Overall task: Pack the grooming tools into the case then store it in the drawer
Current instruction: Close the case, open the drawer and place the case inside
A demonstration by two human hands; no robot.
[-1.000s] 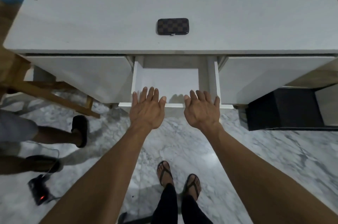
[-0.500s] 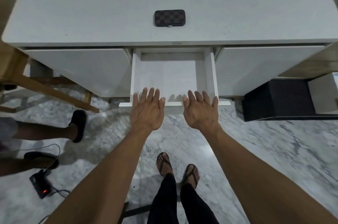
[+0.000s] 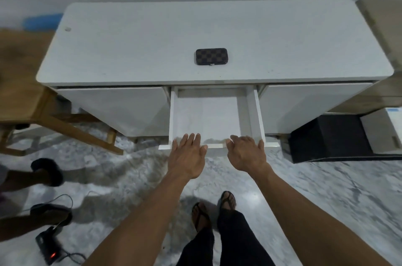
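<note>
A closed brown checkered case (image 3: 211, 56) lies flat on the white cabinet top (image 3: 130, 48), near its front edge at the middle. Below it the white middle drawer (image 3: 174, 113) stands pulled out, with nothing inside it. My left hand (image 3: 187, 155) and my right hand (image 3: 247, 152) rest palm down on the drawer's front panel, fingers spread over its top edge. Neither hand holds anything. No loose grooming tools show anywhere.
A wooden chair frame (image 3: 65, 126) stands at the left of the cabinet. A black box (image 3: 330, 137) sits on the marble floor at the right. Another person's legs (image 3: 32, 176) and a black device with a red light (image 3: 49, 249) are at the lower left.
The drawer has come further out with both hands on its front. The camera has pulled back and tilted up, showing the whole cabinet top.
</note>
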